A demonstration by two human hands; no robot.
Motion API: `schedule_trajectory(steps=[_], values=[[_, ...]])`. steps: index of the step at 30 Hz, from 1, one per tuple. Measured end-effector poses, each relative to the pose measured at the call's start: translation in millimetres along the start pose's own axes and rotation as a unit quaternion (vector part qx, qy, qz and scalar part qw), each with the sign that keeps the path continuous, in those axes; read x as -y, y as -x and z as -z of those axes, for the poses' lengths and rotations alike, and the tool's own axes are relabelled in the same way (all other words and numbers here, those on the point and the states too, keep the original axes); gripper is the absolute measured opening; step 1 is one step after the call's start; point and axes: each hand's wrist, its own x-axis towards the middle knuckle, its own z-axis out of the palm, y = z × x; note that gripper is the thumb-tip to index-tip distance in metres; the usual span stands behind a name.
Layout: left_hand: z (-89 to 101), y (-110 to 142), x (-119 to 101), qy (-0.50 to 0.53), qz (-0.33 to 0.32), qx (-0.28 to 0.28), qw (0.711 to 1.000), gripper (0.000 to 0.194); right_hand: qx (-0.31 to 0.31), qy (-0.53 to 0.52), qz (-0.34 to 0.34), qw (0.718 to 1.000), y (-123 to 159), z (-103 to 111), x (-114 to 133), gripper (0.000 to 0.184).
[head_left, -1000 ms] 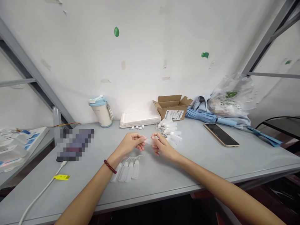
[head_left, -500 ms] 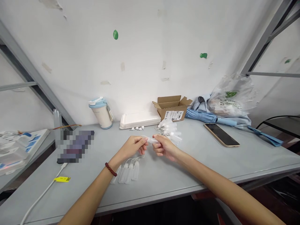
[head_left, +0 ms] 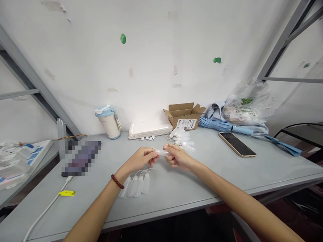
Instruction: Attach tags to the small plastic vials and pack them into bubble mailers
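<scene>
Above the middle of the table, a small translucent plastic bottle lies level between my two hands. My left hand pinches its left end between thumb and fingers. Wrapped round its right end is my right hand. The fingers hide part of the bottle. Below my left hand, several similar bottles with thin white loops lie in a row. A pile of more such bottles rests beyond my right hand. Several small white caps or tips sit at the back.
Along the wall stand a cream cup with a blue lid, stacked white trays and an open cardboard box. A folded blue umbrella, a plastic bag and a phone lie right. A charging cable runs left.
Both hands keep their grip on the bottle, with only a slight shift of the fingers. The whole view has moved a little.
</scene>
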Motion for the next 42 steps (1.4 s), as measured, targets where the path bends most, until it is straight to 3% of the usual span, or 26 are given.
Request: schedule_trajectory(steps=[5, 10, 16, 21, 29, 36, 42], values=[[-0.6, 3.9, -4.1, -0.012, -0.012, 0.029, 0.999, 0.036, 0.023, 0.010, -0.009, 1.000, 2.7, 3.2, 2.2, 0.037], [-2.7, 3.6, -5.6, -0.037, -0.054, 0.001, 0.998, 0.029, 0.015, -0.005, -0.006, 1.000, 1.4, 3.6, 1.9, 0.036], [-2.3, -2.0, 3.6, 0.001, -0.010, -0.021, 1.000, 0.048, -0.006, -0.019, 0.006, 1.000, -0.9, 0.3, -0.1, 0.035], [-2.0, 1.1, 1.6, -0.003, -0.033, -0.028, 0.999, 0.029, -0.004, -0.009, -0.015, 1.000, -1.6, 2.6, -2.1, 0.033], [-4.3, -1.5, 4.2, -0.016, -0.015, -0.033, 0.999, 0.036, -0.017, 0.005, -0.012, 1.000, -3.5, 1.4, -4.3, 0.035], [-3.9, -7.4, 10.0, 0.010, 0.016, -0.073, 0.997, 0.047, -0.008, 0.058, 0.040, 0.997, -4.7, -4.4, -6.7, 0.044], [-5.0, -5.5, 7.8, -0.032, -0.026, -0.072, 0.997, 0.039, 0.001, 0.046, 0.039, 0.998, -8.5, 0.1, -11.9, 0.046]])
